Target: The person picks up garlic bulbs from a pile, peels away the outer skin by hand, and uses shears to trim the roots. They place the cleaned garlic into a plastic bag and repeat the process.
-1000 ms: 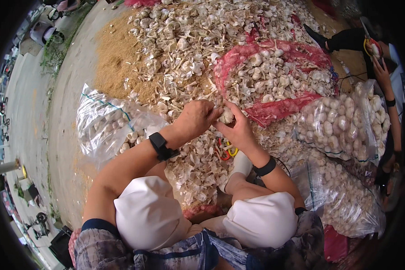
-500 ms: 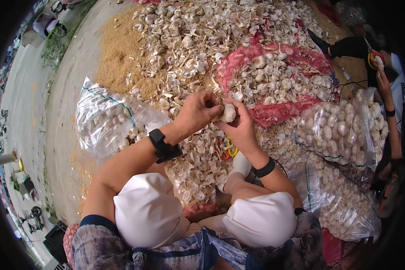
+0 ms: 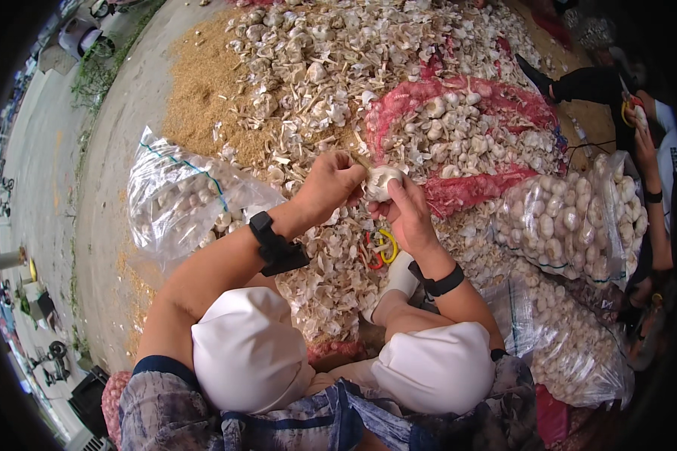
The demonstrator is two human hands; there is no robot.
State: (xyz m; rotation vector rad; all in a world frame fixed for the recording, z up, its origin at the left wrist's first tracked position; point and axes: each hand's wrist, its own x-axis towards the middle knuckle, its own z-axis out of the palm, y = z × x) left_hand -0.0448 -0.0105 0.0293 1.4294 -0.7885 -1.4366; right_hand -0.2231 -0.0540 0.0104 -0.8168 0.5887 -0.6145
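Note:
A white garlic bulb is between my hands, above a heap of garlic skins. My right hand is closed around its right and lower side, thumb on top. On the bulb's left, my left hand is closed in a pinch against it, beside a brownish strip of stem or skin; the fingertips are partly hidden. Below my right hand, scissors with red and yellow handles lie among the loose skins, their blades out of sight.
An open red mesh sack of garlic spreads ahead to the right. Clear plastic bags of bulbs stand left and right. Tan husks lie at far left. At the right edge a co-worker's hand holds scissors and a bulb.
The bulb has turned and shows more of its white side. My right hand has opened its grip more to the side, and a brownish strip now shows beside my left fingers.

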